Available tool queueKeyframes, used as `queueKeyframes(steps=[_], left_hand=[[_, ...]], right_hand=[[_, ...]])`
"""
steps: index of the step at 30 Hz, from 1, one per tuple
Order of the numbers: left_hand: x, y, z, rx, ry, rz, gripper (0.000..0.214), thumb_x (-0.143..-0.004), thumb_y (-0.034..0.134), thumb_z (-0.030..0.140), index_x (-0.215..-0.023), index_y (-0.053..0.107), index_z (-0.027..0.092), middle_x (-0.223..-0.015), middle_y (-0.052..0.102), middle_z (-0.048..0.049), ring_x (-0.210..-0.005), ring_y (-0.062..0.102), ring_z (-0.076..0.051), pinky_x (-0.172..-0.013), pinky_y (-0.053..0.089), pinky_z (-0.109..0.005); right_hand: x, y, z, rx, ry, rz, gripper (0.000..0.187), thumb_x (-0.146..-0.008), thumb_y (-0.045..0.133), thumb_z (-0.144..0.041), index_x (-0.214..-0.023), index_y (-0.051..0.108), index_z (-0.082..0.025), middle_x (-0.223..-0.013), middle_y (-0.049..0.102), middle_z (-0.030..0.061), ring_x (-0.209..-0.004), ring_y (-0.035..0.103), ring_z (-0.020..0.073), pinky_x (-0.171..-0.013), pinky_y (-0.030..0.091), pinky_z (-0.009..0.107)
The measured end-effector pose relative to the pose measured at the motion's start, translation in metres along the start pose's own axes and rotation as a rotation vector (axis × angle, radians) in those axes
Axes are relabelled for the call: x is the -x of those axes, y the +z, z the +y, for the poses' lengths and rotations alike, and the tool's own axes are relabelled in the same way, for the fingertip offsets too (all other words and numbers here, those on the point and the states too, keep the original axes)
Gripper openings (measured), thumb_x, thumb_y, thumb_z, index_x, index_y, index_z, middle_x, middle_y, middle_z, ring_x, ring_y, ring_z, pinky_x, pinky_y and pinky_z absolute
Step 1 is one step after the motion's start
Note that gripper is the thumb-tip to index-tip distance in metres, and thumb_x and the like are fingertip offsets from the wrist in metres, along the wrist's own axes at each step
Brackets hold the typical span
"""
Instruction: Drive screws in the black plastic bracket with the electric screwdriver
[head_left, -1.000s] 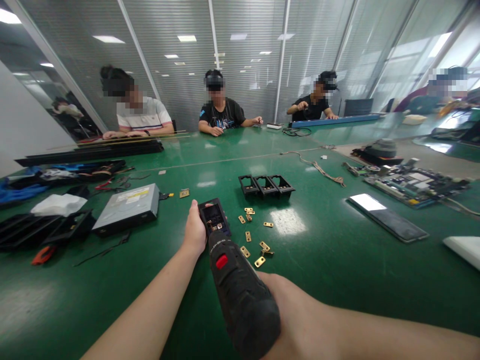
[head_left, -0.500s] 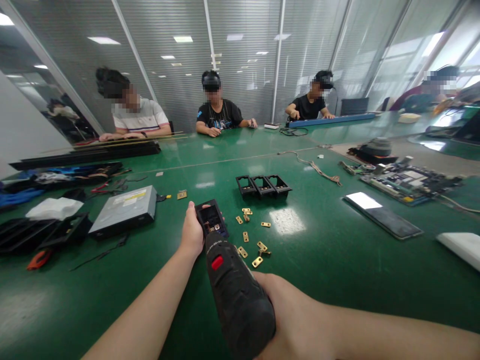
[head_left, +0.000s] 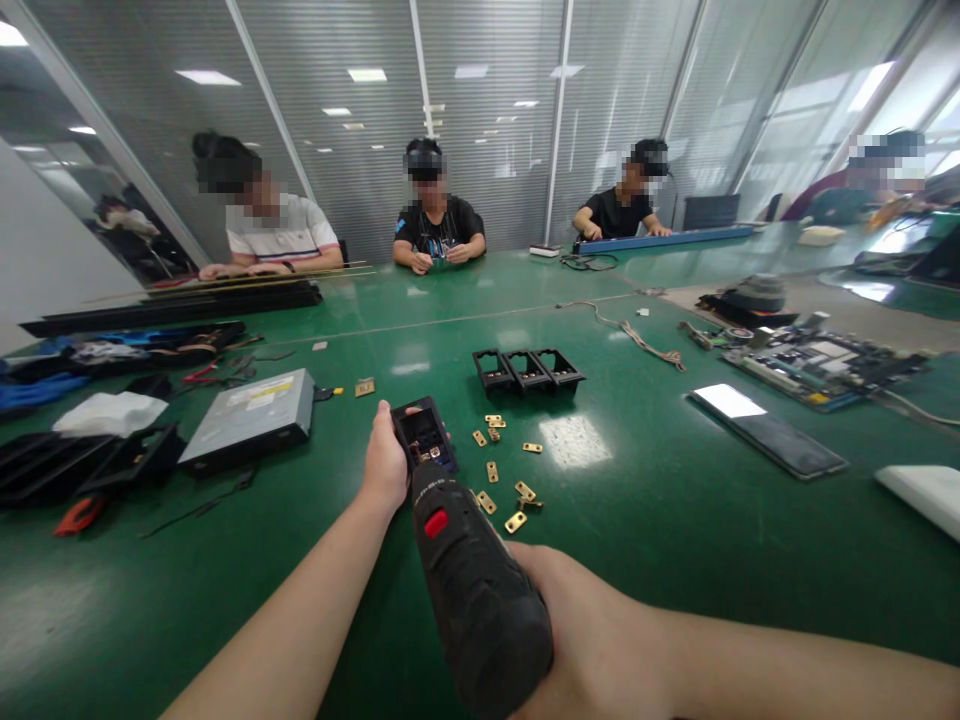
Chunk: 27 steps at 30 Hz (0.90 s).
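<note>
My left hand [head_left: 388,462] is closed around a black rectangular plastic housing [head_left: 426,432], with small brass pieces showing inside it. A black cordless drill [head_left: 476,590] with a red button is gripped in my right hand [head_left: 562,620]. The drill's front end points into the housing and covers its near part; the bit tip is hidden. Several small brass plates with holes [head_left: 492,471] lie on the green table to the right of the housing. Farther back stand black housings [head_left: 529,370] in a joined row, with brass pieces inside.
On the left are a grey optical drive [head_left: 251,420], black trays [head_left: 90,465] and an orange-handled tool [head_left: 79,517]. A phone [head_left: 766,430], a circuit board [head_left: 817,360] and a cable [head_left: 645,345] lie to the right. Several people sit across the table.
My hands, the drill and the housing stay almost still. Across the table, the person in the middle has brought both hands together in front of the chest.
</note>
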<state>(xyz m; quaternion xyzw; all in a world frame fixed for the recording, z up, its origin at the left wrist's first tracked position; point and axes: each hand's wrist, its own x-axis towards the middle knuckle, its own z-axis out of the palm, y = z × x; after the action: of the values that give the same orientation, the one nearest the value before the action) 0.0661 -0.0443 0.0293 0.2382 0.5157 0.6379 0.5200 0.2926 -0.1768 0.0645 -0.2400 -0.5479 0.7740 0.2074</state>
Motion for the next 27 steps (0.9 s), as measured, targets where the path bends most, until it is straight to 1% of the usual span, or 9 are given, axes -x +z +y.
queueKeyframes(steps=[4,8,12,14,16,20,22,25,27], left_hand=[[0.001,0.001,0.001,0.007,-0.013,0.005,0.052,-0.113,0.038,0.058,-0.116,0.072,0.018,-0.075,0.079,-0.0081,-0.068,0.082,-0.029,-0.062,0.065,-0.037],[0.002,0.003,0.002,0.008,-0.022,0.021,0.054,-0.113,0.039,0.058,-0.122,0.072,0.017,-0.075,0.079,-0.0087,-0.067,0.082,-0.030,-0.063,0.065,-0.038],[0.000,0.001,0.001,0.008,-0.017,0.016,0.055,-0.113,0.038,0.058,-0.122,0.073,0.016,-0.076,0.079,-0.0097,-0.070,0.083,-0.031,-0.066,0.066,-0.039],[0.000,0.001,0.000,0.015,-0.018,0.004,0.057,-0.113,0.038,0.059,-0.122,0.073,0.015,-0.076,0.079,-0.0098,-0.072,0.083,-0.031,-0.068,0.066,-0.040],[-0.001,0.001,0.000,0.028,-0.025,0.006,0.057,-0.112,0.039,0.060,-0.122,0.074,0.015,-0.076,0.079,-0.0093,-0.072,0.083,-0.031,-0.068,0.066,-0.040],[0.000,0.002,0.001,0.034,-0.032,0.026,0.054,-0.111,0.041,0.058,-0.121,0.073,0.016,-0.076,0.079,-0.0094,-0.070,0.082,-0.031,-0.065,0.065,-0.039],[0.001,0.002,0.001,0.030,-0.029,0.024,0.054,-0.112,0.040,0.058,-0.119,0.074,0.016,-0.075,0.079,-0.0102,-0.069,0.082,-0.031,-0.064,0.065,-0.039],[0.001,0.002,0.001,0.031,-0.022,0.019,0.055,-0.112,0.040,0.058,-0.117,0.075,0.016,-0.074,0.079,-0.0110,-0.070,0.082,-0.032,-0.064,0.065,-0.039],[0.001,0.002,0.000,0.023,-0.013,0.014,0.055,-0.112,0.039,0.057,-0.116,0.075,0.016,-0.074,0.079,-0.0111,-0.068,0.082,-0.032,-0.062,0.065,-0.039]], right_hand=[[0.000,0.001,-0.002,0.004,0.004,0.004,0.070,-0.048,0.099,-0.009,-0.111,0.070,-0.017,-0.075,0.060,-0.0103,-0.064,0.044,0.0109,-0.070,0.049,0.030],[-0.001,0.001,-0.007,-0.001,-0.001,-0.005,0.066,-0.048,0.100,-0.011,-0.106,0.069,-0.018,-0.074,0.061,-0.0099,-0.063,0.044,0.0109,-0.081,0.056,0.036],[-0.001,0.001,-0.005,-0.014,-0.032,-0.009,0.064,-0.049,0.100,-0.010,-0.103,0.067,-0.018,-0.071,0.059,-0.0113,-0.061,0.043,0.0102,-0.082,0.057,0.035],[-0.001,0.001,-0.002,-0.020,-0.023,-0.006,0.065,-0.048,0.098,-0.008,-0.104,0.067,-0.018,-0.072,0.060,-0.0113,-0.060,0.043,0.0098,-0.081,0.056,0.033],[-0.001,0.001,0.002,-0.019,-0.021,0.003,0.067,-0.046,0.097,-0.005,-0.104,0.067,-0.019,-0.068,0.058,-0.0130,-0.058,0.042,0.0089,-0.079,0.056,0.032],[-0.002,0.002,0.004,-0.041,-0.013,0.010,0.057,-0.047,0.096,-0.002,-0.091,0.064,-0.021,-0.060,0.050,-0.0163,-0.055,0.037,0.0077,-0.080,0.057,0.030],[-0.003,0.002,0.001,-0.037,-0.017,0.002,0.055,-0.048,0.095,-0.002,-0.088,0.062,-0.021,-0.062,0.051,-0.0155,-0.056,0.036,0.0074,-0.081,0.058,0.031],[-0.003,0.002,-0.003,-0.019,-0.014,-0.004,0.057,-0.048,0.095,-0.004,-0.094,0.064,-0.021,-0.066,0.057,-0.0138,-0.057,0.039,0.0078,-0.080,0.058,0.033],[-0.003,0.002,-0.003,-0.013,-0.012,0.004,0.057,-0.049,0.094,-0.005,-0.095,0.064,-0.020,-0.067,0.057,-0.0136,-0.057,0.039,0.0080,-0.081,0.058,0.033]])
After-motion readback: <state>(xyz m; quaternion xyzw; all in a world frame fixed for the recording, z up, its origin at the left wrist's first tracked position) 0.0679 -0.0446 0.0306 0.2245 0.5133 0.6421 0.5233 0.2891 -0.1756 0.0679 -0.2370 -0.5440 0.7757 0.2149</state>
